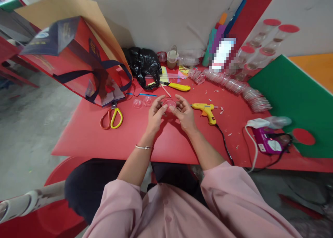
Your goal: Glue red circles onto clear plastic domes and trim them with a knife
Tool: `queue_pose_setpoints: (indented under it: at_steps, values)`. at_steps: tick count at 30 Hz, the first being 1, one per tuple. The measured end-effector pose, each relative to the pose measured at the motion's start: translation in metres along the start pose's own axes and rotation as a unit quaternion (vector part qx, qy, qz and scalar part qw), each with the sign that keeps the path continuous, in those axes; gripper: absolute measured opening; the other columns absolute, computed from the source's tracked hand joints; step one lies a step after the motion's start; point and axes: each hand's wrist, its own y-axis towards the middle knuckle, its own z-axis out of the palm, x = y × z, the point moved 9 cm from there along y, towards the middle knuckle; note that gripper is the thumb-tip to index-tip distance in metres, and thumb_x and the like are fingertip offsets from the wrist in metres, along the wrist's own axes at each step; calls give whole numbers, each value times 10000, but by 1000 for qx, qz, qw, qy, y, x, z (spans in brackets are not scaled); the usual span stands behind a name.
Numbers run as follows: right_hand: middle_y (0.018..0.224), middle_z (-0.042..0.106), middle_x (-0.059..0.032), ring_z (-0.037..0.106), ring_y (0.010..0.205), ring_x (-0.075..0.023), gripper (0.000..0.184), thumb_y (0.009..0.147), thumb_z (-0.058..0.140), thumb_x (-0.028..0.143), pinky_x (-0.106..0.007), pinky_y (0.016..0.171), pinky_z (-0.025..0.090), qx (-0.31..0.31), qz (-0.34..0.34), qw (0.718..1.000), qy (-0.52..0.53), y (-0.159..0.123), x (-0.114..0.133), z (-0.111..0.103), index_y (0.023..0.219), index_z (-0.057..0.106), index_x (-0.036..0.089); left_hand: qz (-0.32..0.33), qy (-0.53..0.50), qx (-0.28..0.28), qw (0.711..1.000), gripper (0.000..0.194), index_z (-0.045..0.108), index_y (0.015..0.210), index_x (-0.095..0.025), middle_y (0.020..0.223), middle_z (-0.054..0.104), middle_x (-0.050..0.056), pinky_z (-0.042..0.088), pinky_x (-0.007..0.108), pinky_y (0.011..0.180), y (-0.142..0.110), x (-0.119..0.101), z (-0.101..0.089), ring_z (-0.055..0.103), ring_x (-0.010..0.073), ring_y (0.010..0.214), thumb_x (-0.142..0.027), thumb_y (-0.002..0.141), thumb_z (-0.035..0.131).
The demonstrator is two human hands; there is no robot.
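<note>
Between my two hands is a small clear plastic dome-shaped piece (170, 103), held just above the red table. My left hand (156, 112) grips its left side with thumb and fingers. On the opposite side, my right hand (184, 113) pinches the rim with the thumb on top. Two similar clear plastic pieces, one at the left (137, 103) and another beside it (147, 100), lie left of my left hand. A yellow glue gun (205, 111) rests just right of my right hand, its nozzle toward my fingers. Beyond my hands lies a yellow box cutter (179, 87).
Scissors (111, 118) with red and yellow handles lie left, by a large red and blue bag (75, 61). A black plastic bag (145, 66) sits behind. Stacked clear plastic pieces (234, 85) curve along the right, near a green board (293, 103) and purple power box (267, 141).
</note>
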Motion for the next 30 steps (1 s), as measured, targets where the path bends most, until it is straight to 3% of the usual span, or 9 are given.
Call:
queue_pose_setpoints:
  at_steps: [5,16,24,30]
  values:
    - [1064,720,-17,696,997,-204,737,731,898,515,-391,978,588,-2,10,1000,-18,0,0,0,1379,607,319,3,21,18,1000,390,732,1216,-258,1169,720,69,487,222,615,0,-2,3,652,145,820,-441,873,747]
    - [1070,741,-30,702,983,-217,774,743,854,599,-402,943,587,-11,8,1000,-20,0,2,0,1405,569,317,-17,-4,25,1000,424,719,1205,-250,1152,714,72,508,236,603,-1,1,6,655,133,754,-454,840,793]
    - [1079,748,-30,711,960,-212,757,719,876,610,-377,898,595,-9,21,1000,-2,1,3,-2,1359,609,306,13,-17,75,997,568,684,1296,-285,1256,695,84,578,301,829,-3,-6,17,686,209,1059,-411,776,878]
    - [1131,748,-30,693,843,-167,630,869,638,762,-281,668,548,-11,41,999,-21,3,-7,-7,1303,669,305,-13,-34,38,999,456,709,1209,-267,1161,710,66,534,229,635,0,3,9,686,154,866,-415,798,838]
